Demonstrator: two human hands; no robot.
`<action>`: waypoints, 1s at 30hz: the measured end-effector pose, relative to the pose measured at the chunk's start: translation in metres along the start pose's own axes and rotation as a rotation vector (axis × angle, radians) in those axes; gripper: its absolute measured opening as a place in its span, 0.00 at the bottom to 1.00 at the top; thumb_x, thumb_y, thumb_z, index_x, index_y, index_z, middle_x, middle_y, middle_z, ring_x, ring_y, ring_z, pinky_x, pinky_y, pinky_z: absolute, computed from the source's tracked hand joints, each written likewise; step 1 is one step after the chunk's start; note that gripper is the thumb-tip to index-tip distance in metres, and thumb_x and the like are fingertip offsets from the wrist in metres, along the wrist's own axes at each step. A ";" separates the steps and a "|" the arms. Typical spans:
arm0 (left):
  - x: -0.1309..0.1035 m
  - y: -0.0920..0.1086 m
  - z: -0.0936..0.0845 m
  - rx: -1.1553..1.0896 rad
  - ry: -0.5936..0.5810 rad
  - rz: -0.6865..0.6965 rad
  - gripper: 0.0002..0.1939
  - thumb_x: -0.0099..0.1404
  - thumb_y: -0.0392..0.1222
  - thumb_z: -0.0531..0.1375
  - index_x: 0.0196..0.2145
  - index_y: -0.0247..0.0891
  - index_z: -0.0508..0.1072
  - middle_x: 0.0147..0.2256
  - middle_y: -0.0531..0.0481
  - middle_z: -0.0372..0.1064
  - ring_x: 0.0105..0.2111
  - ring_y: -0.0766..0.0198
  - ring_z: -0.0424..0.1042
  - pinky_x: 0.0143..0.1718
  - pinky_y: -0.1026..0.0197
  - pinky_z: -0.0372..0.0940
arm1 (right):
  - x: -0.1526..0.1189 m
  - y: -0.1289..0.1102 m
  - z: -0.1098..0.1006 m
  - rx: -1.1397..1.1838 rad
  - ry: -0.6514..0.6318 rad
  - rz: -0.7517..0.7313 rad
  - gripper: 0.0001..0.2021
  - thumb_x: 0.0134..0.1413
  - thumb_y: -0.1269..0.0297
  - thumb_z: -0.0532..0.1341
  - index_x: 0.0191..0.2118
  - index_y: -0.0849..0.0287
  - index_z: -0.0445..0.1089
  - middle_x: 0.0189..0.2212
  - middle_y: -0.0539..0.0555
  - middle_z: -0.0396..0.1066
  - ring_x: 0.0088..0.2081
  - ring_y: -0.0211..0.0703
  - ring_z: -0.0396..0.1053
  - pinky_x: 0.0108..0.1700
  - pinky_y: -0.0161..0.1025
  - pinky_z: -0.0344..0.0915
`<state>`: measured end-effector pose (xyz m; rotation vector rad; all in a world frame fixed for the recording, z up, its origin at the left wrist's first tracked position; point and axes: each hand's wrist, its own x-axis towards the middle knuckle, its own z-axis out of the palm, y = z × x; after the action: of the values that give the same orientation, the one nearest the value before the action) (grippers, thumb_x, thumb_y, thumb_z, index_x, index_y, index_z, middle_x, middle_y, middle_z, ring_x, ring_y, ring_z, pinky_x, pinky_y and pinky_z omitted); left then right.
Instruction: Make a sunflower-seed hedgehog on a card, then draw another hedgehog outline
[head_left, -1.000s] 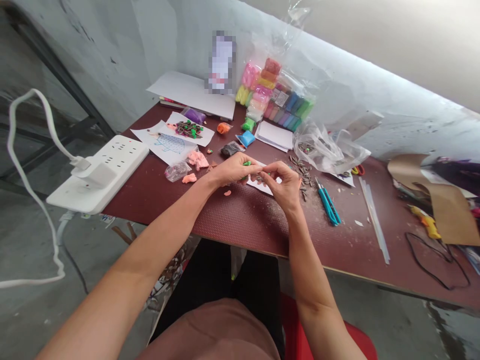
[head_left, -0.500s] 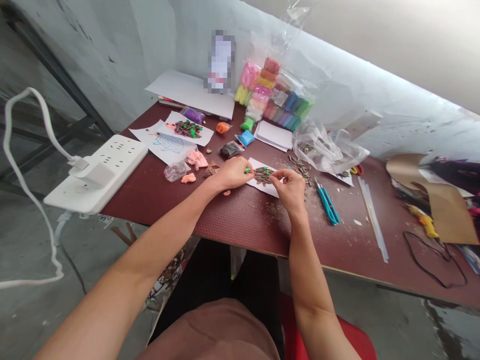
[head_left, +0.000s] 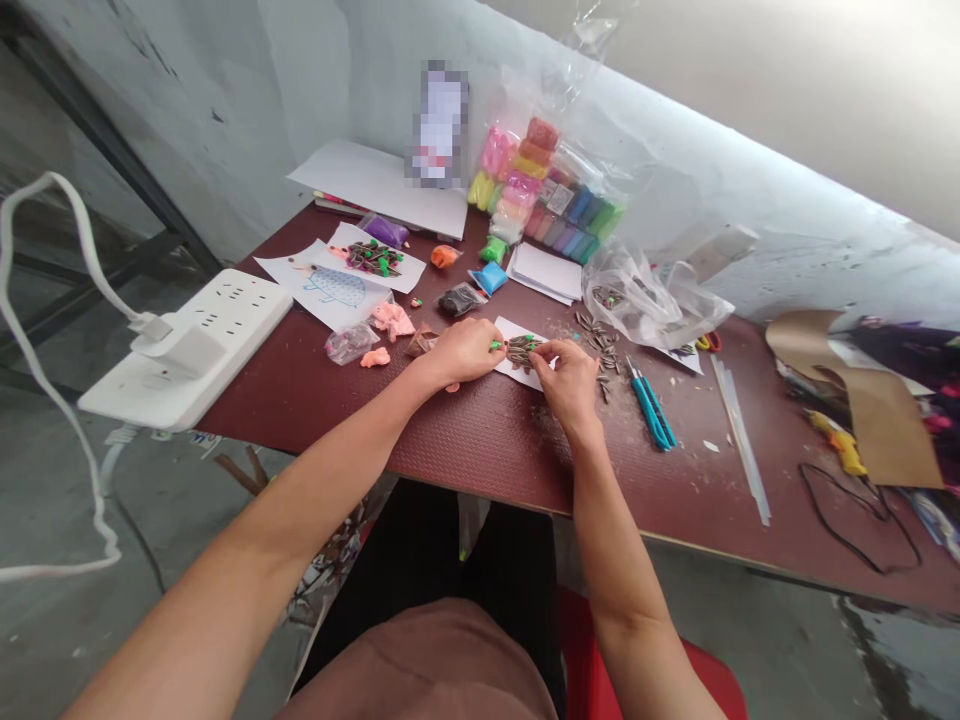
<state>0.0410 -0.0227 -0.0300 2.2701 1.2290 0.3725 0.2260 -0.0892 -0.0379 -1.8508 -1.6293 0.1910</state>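
My left hand (head_left: 469, 350) is closed, with a bit of green clay (head_left: 496, 345) showing at its fingertips. Just to its right, a small mound of striped seeds dotted with green clay (head_left: 522, 349) sits on a white paper (head_left: 510, 326). My right hand (head_left: 568, 380) pinches at the mound's right side; whatever lies between its thumb and finger is too small to make out. Loose striped seeds (head_left: 598, 338) are scattered beyond the right hand. A similar seed-covered figure (head_left: 375, 257) with a pink snout lies at the back left, above a blue hedgehog drawing (head_left: 337, 287).
Right of my hands lies a turquoise-handled tool (head_left: 654, 408), near clear sticks (head_left: 741, 440) and a yellow glue gun (head_left: 840, 440). Bagged coloured clay (head_left: 555, 190) leans on the wall. Pink clay (head_left: 391, 320) and a power strip (head_left: 195, 345) are at left.
My right hand has shifted slightly left, over the mound's right side. My left hand stays almost in place. The whole view has drifted a little.
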 end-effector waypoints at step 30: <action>0.000 0.001 0.000 0.064 -0.017 -0.013 0.15 0.68 0.42 0.59 0.45 0.39 0.85 0.39 0.41 0.83 0.42 0.52 0.81 0.44 0.58 0.70 | -0.001 -0.006 -0.004 -0.089 -0.063 0.008 0.09 0.56 0.65 0.61 0.33 0.54 0.81 0.35 0.54 0.79 0.38 0.47 0.72 0.57 0.53 0.61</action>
<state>0.0414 -0.0233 -0.0290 2.3135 1.2637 0.3126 0.2232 -0.0913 -0.0319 -1.9359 -1.6989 0.1846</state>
